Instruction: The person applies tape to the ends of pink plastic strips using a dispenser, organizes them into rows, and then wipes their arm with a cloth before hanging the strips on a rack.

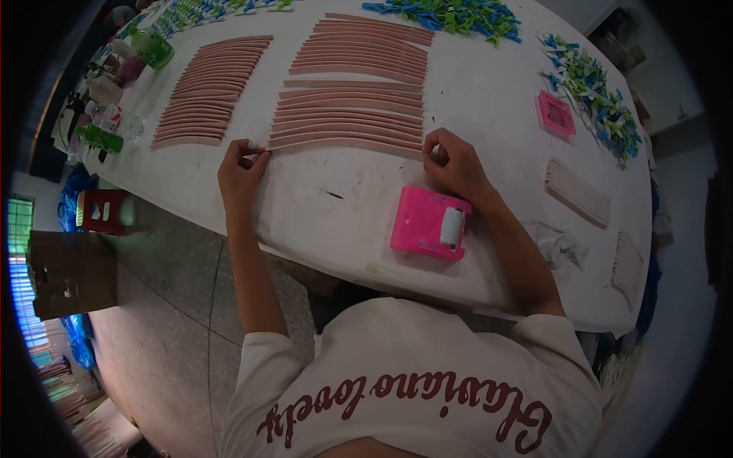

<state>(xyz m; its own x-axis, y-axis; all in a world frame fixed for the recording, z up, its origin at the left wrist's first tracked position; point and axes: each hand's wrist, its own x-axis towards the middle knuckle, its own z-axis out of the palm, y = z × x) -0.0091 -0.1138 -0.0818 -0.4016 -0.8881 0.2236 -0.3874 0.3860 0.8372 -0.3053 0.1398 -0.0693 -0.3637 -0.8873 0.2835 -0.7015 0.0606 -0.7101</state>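
My left hand (243, 169) is closed in a pinch at the left end of a long, thin pink strip (345, 142). At the strip's other end, the fingers of my right hand (456, 162) are pinched together too. This strip lies nearest to me in a column of several similar pink strips (347, 99), laid side by side on the white table (305, 206). Below my right hand stands a bright pink tape dispenser (416, 221) with a white roll (452, 226) in it. A second group of pink strips (206, 91) lies to the left.
Piles of blue and green clips (458, 17) lie at the far side, with more clips (599, 99) at right. A pink square frame (556, 114), pale strips (576, 192) and a crumpled cloth (561, 246) are on the right. Green bottles (153, 48) line the left edge. A cardboard box (72, 273) stands on the floor.
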